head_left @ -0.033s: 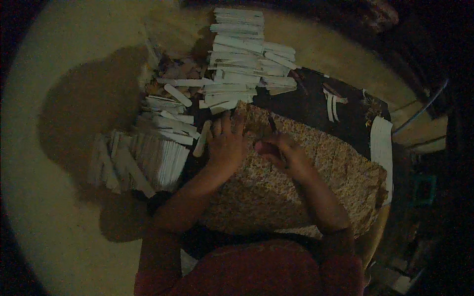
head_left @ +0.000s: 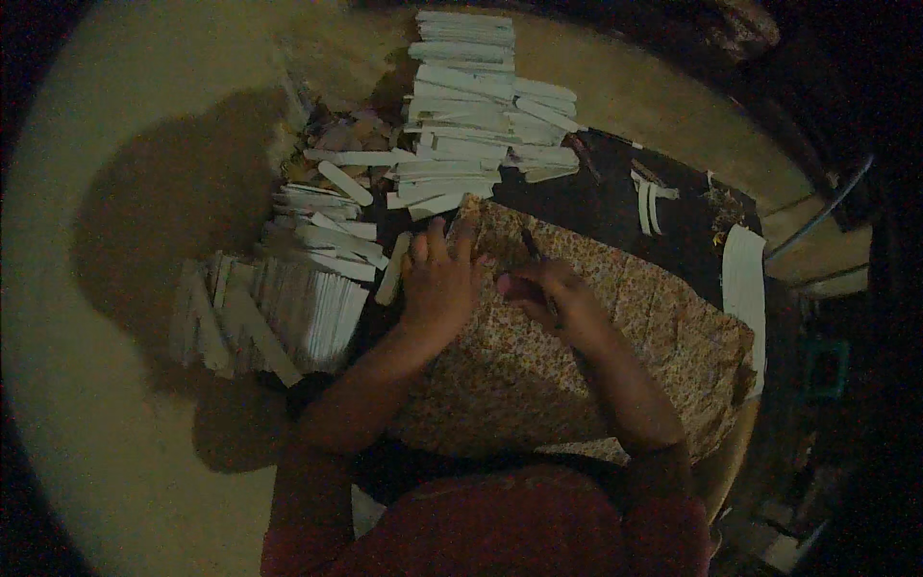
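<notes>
1. Biggest thing in my view, the dark-topped table (head_left: 606,207), its black surface showing beyond the work and bending toward the rim of my view.
2. Next down, I've got the patterned sheet (head_left: 519,375), brown and speckled, spread wide under both hands and running from their fingertips back toward the body, then off to the right.
3. Top centre, I see the tall pile of white strips (head_left: 457,135), layered flat, its near end just beyond the sheet's far corner.
4. Over on the left, the packed bundle (head_left: 322,317), strips set edge to edge, with a few lying slanted against it, near the left forearm.
5. Far right, I spot a pale stack (head_left: 743,298) just beside the sheet's right end.
6. Now the hands: my left hand (head_left: 439,288) is laid out flat, fingers extended, across the sheet's left edge; my right hand (head_left: 567,298) is over the sheet, fingers curled round something slim.
7. A single pale strip (head_left: 394,269) lies just left of the left hand's fingers.
8. Smallest, the slim dark tool (head_left: 530,243), pinched in the right hand, one end poking out beyond the fingers above the sheet.
</notes>
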Tool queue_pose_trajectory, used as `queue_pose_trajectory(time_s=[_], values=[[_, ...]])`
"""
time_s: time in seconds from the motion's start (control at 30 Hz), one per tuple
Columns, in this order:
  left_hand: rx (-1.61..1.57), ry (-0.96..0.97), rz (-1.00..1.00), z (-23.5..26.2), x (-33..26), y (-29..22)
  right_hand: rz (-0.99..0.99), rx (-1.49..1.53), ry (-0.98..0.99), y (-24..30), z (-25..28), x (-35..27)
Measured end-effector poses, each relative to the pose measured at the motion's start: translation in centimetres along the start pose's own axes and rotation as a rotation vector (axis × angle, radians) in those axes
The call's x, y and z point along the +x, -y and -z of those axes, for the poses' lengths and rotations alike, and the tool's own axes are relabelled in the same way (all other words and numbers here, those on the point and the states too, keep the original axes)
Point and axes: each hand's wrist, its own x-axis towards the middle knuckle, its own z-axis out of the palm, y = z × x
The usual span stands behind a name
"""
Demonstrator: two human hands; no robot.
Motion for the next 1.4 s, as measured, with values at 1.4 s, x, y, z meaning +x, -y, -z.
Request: queue_pose_trajectory(time_s=[1.4], values=[[-0.525,0.249,0.088,2.4,1.0,2.9,0.058,0.041,-0.08,0.3,-0.6,0.9]])
